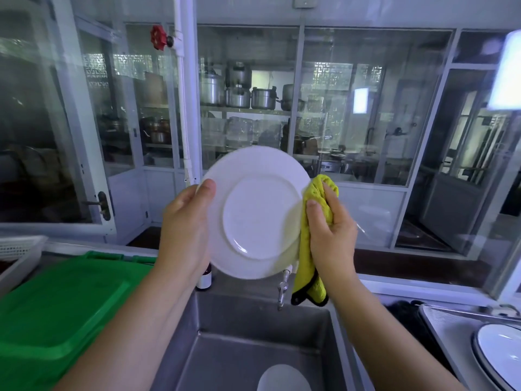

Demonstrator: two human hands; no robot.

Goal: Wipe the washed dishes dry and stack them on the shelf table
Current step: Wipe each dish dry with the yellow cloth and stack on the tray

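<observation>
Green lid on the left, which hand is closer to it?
Left. The left hand grips the plate at its left rim, up and right of the green lid; the right hand, holding the yellow cloth, is across the plate, farther right.

a steel sink (253, 328) is holding one white dish (283, 379) lying on its floor. left of the sink a green crate (56, 306) is sitting, with a white basket (19, 249) beyond it. right of the sink a tray (451, 320) is carrying a dark-rimmed dish (499, 354).

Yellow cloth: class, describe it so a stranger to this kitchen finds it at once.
Above the steel sink, the left hand holds up a white plate. The right hand grips the yellow cloth against its right rim: the only yellow, black-edged thing there.
</observation>
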